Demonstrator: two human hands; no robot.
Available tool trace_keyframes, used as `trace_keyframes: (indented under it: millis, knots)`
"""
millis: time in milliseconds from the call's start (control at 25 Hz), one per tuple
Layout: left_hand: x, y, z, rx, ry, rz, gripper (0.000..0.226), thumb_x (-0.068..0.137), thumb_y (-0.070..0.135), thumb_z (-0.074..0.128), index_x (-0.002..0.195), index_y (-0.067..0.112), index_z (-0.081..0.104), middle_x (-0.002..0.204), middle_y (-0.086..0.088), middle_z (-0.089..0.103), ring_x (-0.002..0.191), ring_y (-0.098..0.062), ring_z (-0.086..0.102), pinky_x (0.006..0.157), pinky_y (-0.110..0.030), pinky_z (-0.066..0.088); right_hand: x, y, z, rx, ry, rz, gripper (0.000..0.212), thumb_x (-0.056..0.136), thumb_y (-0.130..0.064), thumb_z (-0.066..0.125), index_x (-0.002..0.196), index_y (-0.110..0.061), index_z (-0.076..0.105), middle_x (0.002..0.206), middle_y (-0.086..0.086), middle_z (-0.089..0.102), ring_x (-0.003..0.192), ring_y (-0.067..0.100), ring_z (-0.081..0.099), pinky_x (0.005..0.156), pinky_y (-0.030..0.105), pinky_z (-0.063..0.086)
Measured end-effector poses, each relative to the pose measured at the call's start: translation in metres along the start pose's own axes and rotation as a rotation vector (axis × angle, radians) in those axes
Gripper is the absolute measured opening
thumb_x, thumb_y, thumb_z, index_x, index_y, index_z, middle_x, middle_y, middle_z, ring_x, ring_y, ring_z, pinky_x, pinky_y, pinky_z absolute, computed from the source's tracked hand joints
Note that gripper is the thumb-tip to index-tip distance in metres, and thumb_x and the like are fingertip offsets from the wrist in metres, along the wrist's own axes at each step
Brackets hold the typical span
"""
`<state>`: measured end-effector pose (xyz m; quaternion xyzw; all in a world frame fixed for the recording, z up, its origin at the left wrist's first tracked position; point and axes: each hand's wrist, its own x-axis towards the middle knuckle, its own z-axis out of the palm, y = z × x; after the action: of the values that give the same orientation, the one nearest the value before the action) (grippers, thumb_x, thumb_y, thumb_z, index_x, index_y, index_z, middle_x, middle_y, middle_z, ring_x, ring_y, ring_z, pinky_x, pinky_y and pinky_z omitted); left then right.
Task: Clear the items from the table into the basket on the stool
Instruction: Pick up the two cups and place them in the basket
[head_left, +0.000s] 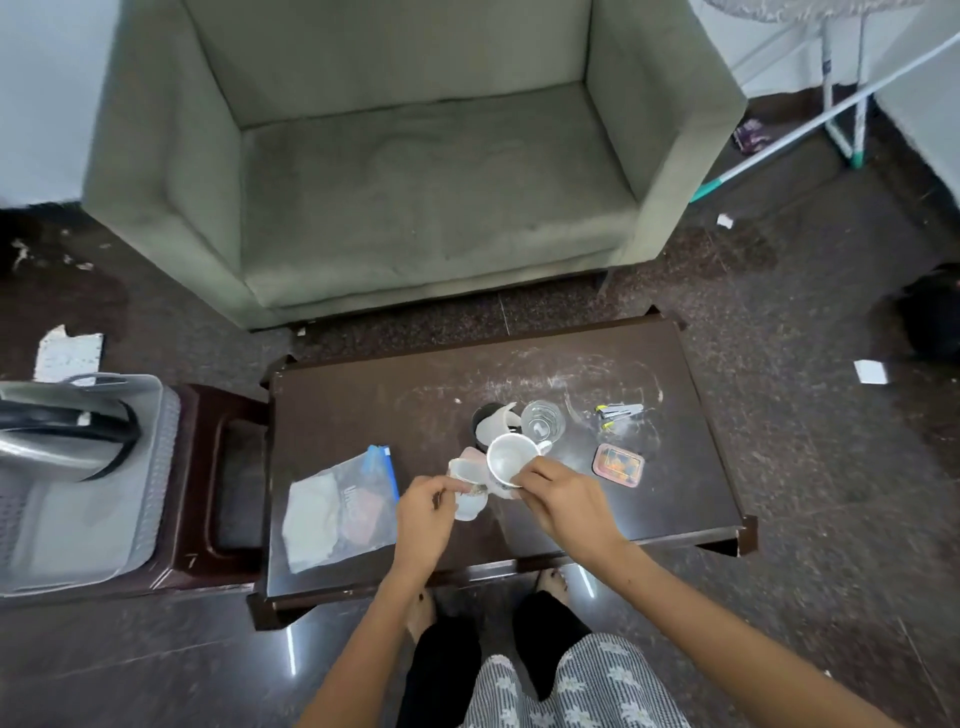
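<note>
Basket (78, 519), on stool (218, 493) left of table (363, 405): holds a kettle (62, 436). Still on table: zip bag (340, 512), glass (543, 421), tin (619, 464). Right hand (563, 501) grips white mug (511, 461); left hand (426, 514) pinches small cup (467, 486).

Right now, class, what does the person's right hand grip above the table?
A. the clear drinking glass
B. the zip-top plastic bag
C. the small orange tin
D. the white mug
D. The right hand pinches the rim of the white mug, while the glass, the bag and the tin lie untouched on the table.
</note>
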<state>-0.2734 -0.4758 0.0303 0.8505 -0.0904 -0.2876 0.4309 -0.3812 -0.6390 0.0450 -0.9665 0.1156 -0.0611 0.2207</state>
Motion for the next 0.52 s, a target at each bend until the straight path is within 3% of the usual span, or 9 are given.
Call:
trace_keyframes:
  millis: [120, 200, 280, 360, 520]
  knots:
    - [-0.011, 0.007, -0.025, -0.199, -0.040, -0.125, 0.032, 0.085, 0.039, 0.050, 0.078, 0.021, 0.074, 0.094, -0.007, 0.067, 0.089, -0.017, 0.065, 0.089, -0.042, 0.053, 0.008, -0.035, -0.003, 0.016, 0.046, -0.037, 0.014, 0.084, -0.025, 0.052, 0.087, -0.025, 0.066, 0.083, -0.009, 0.065, 0.068, 0.016, 0.063, 0.041, 0.023, 0.046]
    - [-0.015, 0.008, -0.041, -0.211, -0.041, -0.130, 0.052, 0.082, 0.059, 0.052, 0.069, 0.014, 0.071, 0.079, -0.009, 0.070, 0.079, -0.015, 0.065, 0.082, -0.036, 0.054, 0.011, -0.055, 0.001, 0.007, 0.057, -0.048, 0.012, 0.081, -0.022, 0.056, 0.087, -0.025, 0.067, 0.081, -0.008, 0.066, 0.066, 0.016, 0.064, 0.040, 0.025, 0.046]
    - [-0.015, 0.008, -0.053, -0.187, -0.039, -0.118, 0.074, 0.074, 0.071, 0.054, 0.060, -0.002, 0.058, 0.059, -0.011, 0.055, 0.063, -0.015, 0.054, 0.071, -0.036, 0.051, 0.015, -0.073, 0.005, -0.009, 0.073, -0.067, 0.015, 0.081, -0.023, 0.056, 0.084, -0.024, 0.070, 0.078, -0.009, 0.066, 0.063, 0.014, 0.064, 0.039, 0.022, 0.045]
    - [-0.018, 0.009, -0.067, -0.169, -0.042, -0.113, 0.071, 0.076, 0.063, 0.061, 0.055, -0.004, 0.047, 0.054, -0.008, 0.041, 0.057, -0.015, 0.044, 0.062, -0.030, 0.045, 0.018, -0.092, 0.007, -0.055, 0.091, -0.100, 0.010, 0.074, -0.020, 0.065, 0.080, -0.025, 0.072, 0.074, -0.010, 0.067, 0.059, 0.011, 0.063, 0.040, 0.018, 0.039]
    - [-0.016, 0.007, -0.089, 0.006, -0.051, -0.134, 0.049, 0.088, 0.023, 0.056, 0.046, 0.010, 0.035, 0.048, -0.003, 0.032, 0.049, -0.014, 0.033, 0.044, -0.015, 0.027, 0.019, -0.119, 0.022, -0.098, 0.028, -0.141, 0.030, 0.056, -0.015, 0.084, 0.080, -0.027, 0.071, 0.073, -0.011, 0.065, 0.053, 0.011, 0.060, 0.037, 0.017, 0.031]
